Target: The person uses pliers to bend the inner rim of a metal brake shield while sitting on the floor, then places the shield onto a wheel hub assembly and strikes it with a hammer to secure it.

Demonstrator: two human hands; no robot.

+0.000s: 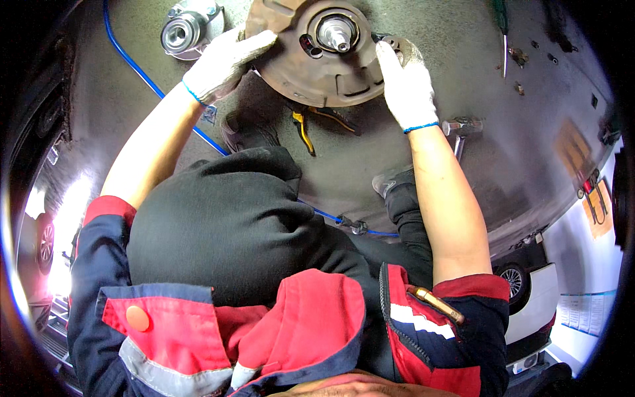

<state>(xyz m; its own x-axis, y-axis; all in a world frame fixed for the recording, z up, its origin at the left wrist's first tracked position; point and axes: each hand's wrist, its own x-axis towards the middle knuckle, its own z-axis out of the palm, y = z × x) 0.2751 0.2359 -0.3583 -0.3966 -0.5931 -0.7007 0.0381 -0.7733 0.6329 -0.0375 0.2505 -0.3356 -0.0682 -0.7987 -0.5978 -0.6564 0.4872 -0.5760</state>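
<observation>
One metal plate (297, 74), round, dull brown, silver shaft (336, 34) at its centre: sits between my gloved fingers (259, 44), left hand (221, 65) pinching one edge, right hand (408, 89) gripping the opposite.

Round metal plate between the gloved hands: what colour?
The round metal plate is dull brown, best seen in the head view.

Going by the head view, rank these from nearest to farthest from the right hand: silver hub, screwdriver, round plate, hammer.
Measured across the picture from the right hand:
1. Round plate: at the hand, on its left.
2. Hammer: just right of the wrist.
3. Screwdriver: farther right, toward the top.
4. Silver hub: upper left, beyond the plate.
</observation>
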